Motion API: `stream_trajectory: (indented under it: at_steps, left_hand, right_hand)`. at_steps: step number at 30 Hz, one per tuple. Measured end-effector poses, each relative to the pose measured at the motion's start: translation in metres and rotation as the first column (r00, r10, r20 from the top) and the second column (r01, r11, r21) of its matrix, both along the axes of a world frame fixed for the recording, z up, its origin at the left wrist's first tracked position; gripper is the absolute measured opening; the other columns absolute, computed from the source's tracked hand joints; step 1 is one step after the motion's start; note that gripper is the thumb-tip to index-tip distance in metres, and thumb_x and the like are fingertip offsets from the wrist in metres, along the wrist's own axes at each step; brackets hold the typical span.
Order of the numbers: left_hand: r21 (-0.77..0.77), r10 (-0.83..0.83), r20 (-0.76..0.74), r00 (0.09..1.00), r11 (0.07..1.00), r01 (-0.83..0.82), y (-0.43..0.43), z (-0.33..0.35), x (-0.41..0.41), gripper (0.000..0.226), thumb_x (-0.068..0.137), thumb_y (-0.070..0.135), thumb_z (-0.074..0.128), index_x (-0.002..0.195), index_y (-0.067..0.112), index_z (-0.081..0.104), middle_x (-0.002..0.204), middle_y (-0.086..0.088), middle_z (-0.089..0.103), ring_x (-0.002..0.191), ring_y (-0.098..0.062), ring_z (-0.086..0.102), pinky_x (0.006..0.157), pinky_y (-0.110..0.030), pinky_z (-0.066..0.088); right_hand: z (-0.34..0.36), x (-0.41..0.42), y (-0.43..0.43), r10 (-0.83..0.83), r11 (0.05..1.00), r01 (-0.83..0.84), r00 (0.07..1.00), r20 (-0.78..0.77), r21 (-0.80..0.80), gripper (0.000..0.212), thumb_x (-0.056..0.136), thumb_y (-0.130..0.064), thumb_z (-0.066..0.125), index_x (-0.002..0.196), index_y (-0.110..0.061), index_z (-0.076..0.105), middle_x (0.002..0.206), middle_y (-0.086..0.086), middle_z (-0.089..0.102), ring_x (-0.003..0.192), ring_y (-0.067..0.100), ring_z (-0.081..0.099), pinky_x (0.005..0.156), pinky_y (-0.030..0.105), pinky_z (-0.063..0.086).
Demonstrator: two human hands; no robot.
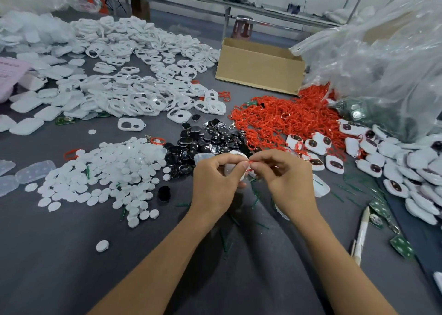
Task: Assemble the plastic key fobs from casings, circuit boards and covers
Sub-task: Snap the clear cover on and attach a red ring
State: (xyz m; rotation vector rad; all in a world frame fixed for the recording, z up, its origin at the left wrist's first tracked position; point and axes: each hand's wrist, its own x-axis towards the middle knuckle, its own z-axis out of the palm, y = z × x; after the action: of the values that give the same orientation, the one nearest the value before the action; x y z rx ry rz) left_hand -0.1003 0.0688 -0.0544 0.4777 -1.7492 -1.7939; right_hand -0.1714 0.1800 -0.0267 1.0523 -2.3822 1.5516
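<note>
A person's left hand (215, 178) grips a white key fob (231, 171) above the middle of the grey desk (71, 266), while the right hand (287, 175), close against it, pinches a red cord loop (250, 162) at the fob's edge. The fingers of both hands are curled, and the thumbs nearly meet over the work. The fob looks already closed up, so fitting the loop would be its last step; whether the cord is threaded through cannot be told.

Along the desk's right edge lies a heap of finished fobs (382, 161), white with dark windows, several carrying red loops, a sign that a fair batch is done. Much more remains. Open-faced white casings (134, 92) spread in a broad drift toward the far left corner. White discs (114, 171) are piled left of the hands, and glossy black covers (205, 137) sit just beyond them. A mound of red loops (275, 116) runs toward a cardboard box (258, 68) at the far edge. Green circuit boards (401, 245) lie scattered near the right edge, with more seemingly inside a clear plastic bag (382, 63) above them.
</note>
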Motion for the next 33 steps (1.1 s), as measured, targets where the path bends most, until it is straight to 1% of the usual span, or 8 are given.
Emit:
stream_trajectory:
  at_steps: [7, 10, 12, 16, 22, 26, 30, 33]
  left_hand:
    - [-0.200, 0.066, 0.014, 0.998, 0.978, -0.062, 0.003, -0.002, -0.001, 0.005, 0.087, 0.013, 0.069, 0.088, 0.012, 0.074, 0.090, 0.006, 0.071, 0.066, -0.016, 0.070, 0.067, -0.045, 0.059]
    - [-0.215, 0.069, 0.006, 0.998, 0.974, -0.066, 0.003, -0.001, 0.001, 0.007, 0.089, 0.011, 0.067, 0.090, 0.009, 0.073, 0.090, 0.005, 0.071, 0.063, -0.014, 0.069, 0.063, -0.038, 0.060]
    - [-0.111, 0.046, -0.005, 0.999, 0.993, -0.047, 0.002, 0.000, 0.002, 0.008, 0.090, 0.010, 0.065, 0.088, 0.011, 0.073, 0.085, 0.002, 0.071, 0.062, -0.012, 0.069, 0.058, -0.031, 0.059]
    - [0.279, -0.108, -0.098, 0.989, 0.951, 0.131, -0.002, 0.006, 0.005, 0.013, 0.092, 0.005, 0.060, 0.091, 0.005, 0.073, 0.084, -0.005, 0.074, 0.075, -0.016, 0.070, 0.061, -0.028, 0.060]
    - [0.372, -0.191, -0.174, 0.966, 0.896, 0.244, 0.002, 0.007, 0.004, 0.014, 0.094, 0.006, 0.057, 0.094, 0.003, 0.071, 0.089, -0.008, 0.073, 0.083, -0.019, 0.069, 0.062, -0.026, 0.058]
    - [0.346, -0.205, -0.121, 0.971, 0.908, 0.235, 0.001, 0.007, 0.004, 0.024, 0.096, 0.000, 0.051, 0.097, 0.011, 0.072, 0.095, -0.010, 0.072, 0.086, -0.022, 0.069, 0.067, -0.027, 0.059]
    - [0.285, -0.176, -0.083, 0.981, 0.939, 0.193, 0.003, 0.006, 0.004, 0.028, 0.094, -0.003, 0.054, 0.117, 0.011, 0.064, 0.090, -0.008, 0.070, 0.082, -0.014, 0.068, 0.069, -0.029, 0.060]
    - [0.312, -0.179, -0.082, 0.980, 0.930, 0.196, 0.004, 0.005, 0.004, 0.032, 0.093, -0.003, 0.056, 0.121, 0.012, 0.057, 0.089, -0.007, 0.072, 0.081, -0.012, 0.069, 0.067, -0.029, 0.060]
  right_hand:
    - [-0.003, 0.003, 0.000, 0.013, 0.999, -0.010, 0.997, 0.070, -0.044, 0.014, 0.081, 0.001, 0.069, 0.080, -0.012, 0.072, 0.064, -0.005, 0.067, 0.056, 0.008, 0.058, 0.059, 0.023, 0.051]
    - [-0.003, 0.007, -0.003, 0.007, 0.998, -0.002, 0.995, 0.095, -0.058, 0.012, 0.081, 0.000, 0.069, 0.080, -0.012, 0.071, 0.067, 0.001, 0.069, 0.059, 0.018, 0.061, 0.063, 0.031, 0.053]
    - [-0.001, 0.008, -0.002, 0.063, 0.992, -0.044, 0.985, 0.163, -0.120, 0.013, 0.082, 0.000, 0.069, 0.081, -0.012, 0.070, 0.072, 0.004, 0.069, 0.063, 0.022, 0.063, 0.065, 0.034, 0.054]
    - [0.003, 0.008, 0.000, 0.307, 0.932, -0.222, 0.904, 0.297, -0.286, 0.027, 0.077, 0.010, 0.067, 0.101, -0.002, 0.068, 0.083, 0.009, 0.067, 0.073, 0.011, 0.061, 0.068, 0.017, 0.051]
    - [0.000, 0.005, 0.001, 0.218, 0.955, -0.184, 0.968, 0.129, -0.234, 0.026, 0.078, 0.005, 0.070, 0.096, -0.014, 0.069, 0.097, 0.006, 0.067, 0.090, 0.022, 0.061, 0.079, 0.034, 0.050]
    - [-0.001, 0.002, 0.002, 0.142, 0.967, -0.121, 0.986, 0.082, -0.223, 0.023, 0.082, 0.004, 0.067, 0.097, -0.014, 0.067, 0.091, -0.005, 0.068, 0.083, 0.006, 0.064, 0.077, 0.018, 0.049]
    - [-0.006, 0.003, 0.003, 0.013, 1.000, -0.017, 0.977, -0.213, -0.019, 0.023, 0.079, 0.002, 0.071, 0.097, -0.012, 0.070, 0.089, -0.007, 0.068, 0.083, 0.003, 0.061, 0.080, 0.012, 0.045]
    - [-0.010, 0.004, 0.002, -0.009, 0.998, 0.030, 0.930, -0.367, 0.053, 0.025, 0.077, 0.003, 0.072, 0.099, -0.009, 0.073, 0.094, 0.000, 0.069, 0.088, 0.011, 0.061, 0.085, 0.009, 0.040]
